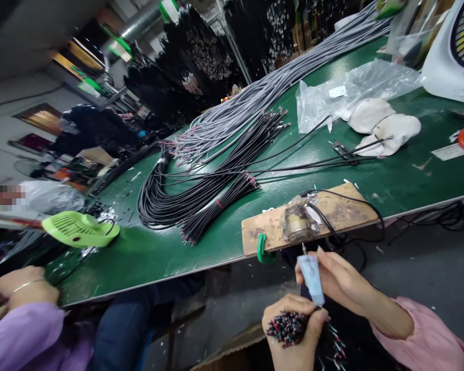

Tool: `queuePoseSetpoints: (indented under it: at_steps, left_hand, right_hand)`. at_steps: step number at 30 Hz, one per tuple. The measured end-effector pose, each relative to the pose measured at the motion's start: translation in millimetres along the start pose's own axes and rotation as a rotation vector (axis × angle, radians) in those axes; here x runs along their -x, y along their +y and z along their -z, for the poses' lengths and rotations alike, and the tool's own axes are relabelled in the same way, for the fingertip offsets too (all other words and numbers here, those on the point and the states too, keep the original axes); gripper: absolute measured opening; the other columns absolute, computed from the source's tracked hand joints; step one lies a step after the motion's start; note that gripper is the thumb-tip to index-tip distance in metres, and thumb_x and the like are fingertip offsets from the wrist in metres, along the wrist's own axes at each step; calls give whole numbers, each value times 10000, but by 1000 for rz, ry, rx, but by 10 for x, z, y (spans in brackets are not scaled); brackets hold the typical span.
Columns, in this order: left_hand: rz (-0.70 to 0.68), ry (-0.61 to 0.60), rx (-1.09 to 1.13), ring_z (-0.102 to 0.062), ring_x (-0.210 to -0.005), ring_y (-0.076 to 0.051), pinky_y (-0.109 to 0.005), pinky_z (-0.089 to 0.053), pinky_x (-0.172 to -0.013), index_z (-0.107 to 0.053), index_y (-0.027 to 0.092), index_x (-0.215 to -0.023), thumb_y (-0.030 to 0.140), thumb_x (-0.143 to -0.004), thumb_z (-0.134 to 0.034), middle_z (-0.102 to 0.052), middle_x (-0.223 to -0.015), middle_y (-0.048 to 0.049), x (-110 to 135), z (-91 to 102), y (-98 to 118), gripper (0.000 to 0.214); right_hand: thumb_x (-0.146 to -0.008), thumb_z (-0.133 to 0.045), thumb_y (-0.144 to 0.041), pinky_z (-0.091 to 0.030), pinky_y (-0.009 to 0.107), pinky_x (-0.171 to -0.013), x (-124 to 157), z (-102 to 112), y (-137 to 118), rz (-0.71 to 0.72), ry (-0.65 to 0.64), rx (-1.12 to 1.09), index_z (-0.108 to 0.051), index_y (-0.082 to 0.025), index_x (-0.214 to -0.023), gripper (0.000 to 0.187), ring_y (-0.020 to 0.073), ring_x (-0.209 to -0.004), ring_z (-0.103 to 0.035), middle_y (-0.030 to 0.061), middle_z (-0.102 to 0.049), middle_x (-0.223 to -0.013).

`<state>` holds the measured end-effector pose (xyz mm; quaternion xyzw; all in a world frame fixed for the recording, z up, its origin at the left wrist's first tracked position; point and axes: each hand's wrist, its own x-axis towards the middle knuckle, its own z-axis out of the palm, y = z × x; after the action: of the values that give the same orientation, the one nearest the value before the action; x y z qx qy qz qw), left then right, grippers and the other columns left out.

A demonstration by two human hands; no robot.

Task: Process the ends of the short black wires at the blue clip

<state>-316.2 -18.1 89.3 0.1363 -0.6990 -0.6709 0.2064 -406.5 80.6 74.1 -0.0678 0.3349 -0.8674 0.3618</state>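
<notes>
At the lower right, my left hand (294, 324) is closed around a bundle of thin black cables (286, 329), whose stripped ends show red, black and pale wires. Its thumb and forefinger meet at the lower end of a light blue tapered sleeve (311, 281). My right hand (342, 281) curls round the sleeve from behind, with fingertips on both sides of it. A metal shaft (303, 248) sticks out above the sleeve, towards a taped motor-like block (297, 220) on a wooden board (348, 203). More loose wire ends (337, 346) hang beside my left hand.
A green clamp (261, 248) holds the board at the table edge. Black cable bundles (201, 206) and grey cables (255, 103) lie on the green table (154, 257). White gloves (386, 126), pliers (342, 150) and a lime fan (79, 229) are there. A co-worker's purple sleeve (34, 330) is at left.
</notes>
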Motion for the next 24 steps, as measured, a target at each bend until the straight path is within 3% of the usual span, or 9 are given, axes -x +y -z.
queuePoseSetpoints:
  at_steps: [4,7,11,14,17,22,24]
  left_hand:
    - [14,0,40,-648,-494,-169,-258,-498,-540,-725,233,-603,190,-652,-838,-711,-553,0,26,23,-53,130]
    - [-2,-71,101,-652,-514,-182,-284,-500,-552,-730,236,-618,243,-694,-816,-712,-580,-9,43,36,-102,115]
    - [86,-162,143,-620,-487,-182,-309,-487,-563,-684,204,-595,363,-788,-734,-681,-539,-27,145,59,-177,256]
    - [248,-49,-34,-623,-534,-190,-312,-502,-594,-635,190,-597,437,-716,-784,-666,-566,-28,282,73,-228,312]
    - [311,89,-147,-644,-644,-217,-319,-532,-636,-662,172,-702,456,-598,-853,-691,-686,-46,368,54,-239,358]
    - [294,27,-79,-610,-583,-178,-284,-525,-591,-624,181,-649,440,-651,-818,-615,-610,-1,360,25,-226,324]
    - [328,54,-46,-616,-563,-177,-268,-519,-546,-594,188,-625,438,-652,-817,-595,-582,10,370,36,-244,336]
  right_hand:
    - [-852,-574,-628,-409,268,-569,62,198,73,57,93,92,-686,-133,-807,509,144,-609,-507,54,-618,-688]
    - [-877,-629,-498,-440,276,-634,176,319,72,110,111,345,-697,-137,-881,367,151,-676,-550,53,-649,-756]
    - [-885,-653,-360,-451,289,-667,337,300,-11,218,81,702,-701,-146,-777,244,172,-728,-576,43,-636,-751]
    - [-891,-655,-284,-442,319,-713,422,173,-81,356,-56,888,-722,-160,-796,170,183,-747,-578,49,-664,-749]
    - [-897,-643,-220,-436,339,-755,475,56,-119,440,-138,973,-726,-172,-876,98,190,-780,-581,51,-684,-785]
    - [-929,-577,-216,-424,340,-719,507,65,-99,408,-42,1029,-648,-168,-739,209,188,-725,-559,41,-647,-717]
    - [-935,-576,-260,-426,333,-699,513,115,-70,365,-13,1010,-626,-170,-699,258,188,-706,-557,35,-623,-689]
